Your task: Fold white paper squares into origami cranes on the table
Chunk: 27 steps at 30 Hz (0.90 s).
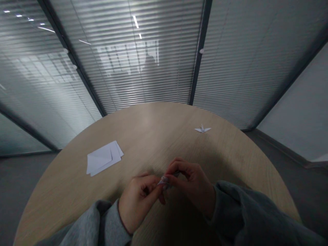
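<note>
Between my two hands, just above the near part of the table, is a small piece of folded white paper [163, 181]. My left hand [142, 194] pinches its left side between thumb and fingers. From the right, my right hand [188, 179] grips it with thumb and index finger, so the fingertips of both hands nearly meet. Most of the folded paper is hidden by the fingers, and its exact shape cannot be made out. Farther off to the right, a finished white paper crane [202, 129] stands on the table with its wings spread.
The round wooden table [153, 136] carries a loose stack of white paper sheets [104, 159] at the left. Beyond its far edge rise glass partitions with blinds [153, 82] and dark frames. A white wall [302, 102] stands at the right.
</note>
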Each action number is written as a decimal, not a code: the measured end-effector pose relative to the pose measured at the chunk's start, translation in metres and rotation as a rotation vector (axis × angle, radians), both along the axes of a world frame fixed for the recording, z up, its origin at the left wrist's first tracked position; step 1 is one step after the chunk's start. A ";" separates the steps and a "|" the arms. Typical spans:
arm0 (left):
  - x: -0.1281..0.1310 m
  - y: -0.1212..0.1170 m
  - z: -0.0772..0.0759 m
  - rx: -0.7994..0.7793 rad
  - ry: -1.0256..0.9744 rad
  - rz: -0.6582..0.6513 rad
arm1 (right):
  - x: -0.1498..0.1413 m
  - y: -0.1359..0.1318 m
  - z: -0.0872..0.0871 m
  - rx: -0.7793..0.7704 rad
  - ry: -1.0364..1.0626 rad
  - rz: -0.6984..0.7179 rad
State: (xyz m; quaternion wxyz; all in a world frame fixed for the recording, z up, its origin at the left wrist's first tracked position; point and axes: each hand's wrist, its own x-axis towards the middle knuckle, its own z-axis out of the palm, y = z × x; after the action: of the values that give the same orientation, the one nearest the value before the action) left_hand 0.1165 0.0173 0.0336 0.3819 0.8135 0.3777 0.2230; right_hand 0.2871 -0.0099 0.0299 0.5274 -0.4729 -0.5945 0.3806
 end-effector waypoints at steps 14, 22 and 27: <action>0.004 -0.001 0.004 -0.159 -0.152 0.033 | 0.003 0.003 -0.004 -0.022 0.064 -0.133; 0.003 -0.001 0.006 -0.130 -0.142 0.038 | 0.002 0.002 -0.006 -0.055 0.073 -0.099; 0.002 -0.001 0.006 -0.149 -0.183 0.022 | 0.000 0.002 -0.005 -0.093 0.078 -0.042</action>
State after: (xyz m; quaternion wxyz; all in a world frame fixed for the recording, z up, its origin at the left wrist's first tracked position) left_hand 0.1183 0.0163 0.0397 0.4717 0.7548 0.3659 0.2720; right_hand 0.2872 -0.0075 0.0246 0.5355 -0.4940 -0.5451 0.4149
